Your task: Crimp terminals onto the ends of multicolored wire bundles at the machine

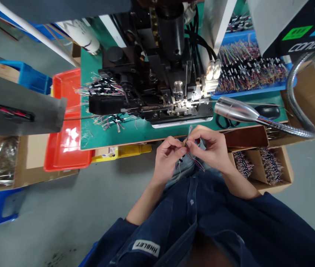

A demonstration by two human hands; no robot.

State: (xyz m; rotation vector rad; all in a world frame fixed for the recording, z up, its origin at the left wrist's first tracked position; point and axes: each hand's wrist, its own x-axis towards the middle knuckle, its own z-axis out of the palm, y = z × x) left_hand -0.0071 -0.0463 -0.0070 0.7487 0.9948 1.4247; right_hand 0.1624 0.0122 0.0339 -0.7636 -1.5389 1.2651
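Observation:
My left hand (167, 158) and my right hand (208, 148) meet in front of my lap, pinching a small bundle of thin multicoloured wires (192, 160) between their fingertips. The wire ends fan out above and below my fingers. Just beyond my hands lies the front edge of a green cutting mat (135, 138). A black and steel wire-processing machine (157, 85) stands on the mat, with loose bundles of coloured wires (106, 87) lying against its left side.
A blue bin (246, 66) of wire bundles stands behind the machine. Nearby are a gooseneck lamp (243, 111), black scissors (225, 121) and a mouse (267, 111). A cardboard box (274, 163) of wire bundles sits right of my knees, and a red tray (68, 126) lies left.

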